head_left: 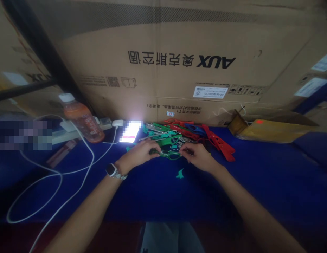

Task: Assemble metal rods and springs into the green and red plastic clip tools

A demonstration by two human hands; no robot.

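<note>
My left hand (139, 154) and my right hand (197, 157) meet over a green plastic clip part with a wire spring (169, 154) on the blue cloth (258, 182). Both hands have their fingers pinched on it, one at each end. A watch (112, 170) sits on my left wrist. Just behind the hands lies a pile of green, red and blue plastic clip pieces (190, 135) with metal springs. A small teal fragment (180, 174) lies on the cloth in front of the hands.
A lit phone (130, 131) lies left of the pile, cabled to a white power strip (74, 128). An orange drink bottle (83, 119) stands nearby; white cable (58, 175) loops across the left. A big cardboard box (179, 63) walls the back. Brown packet (269, 130) at right.
</note>
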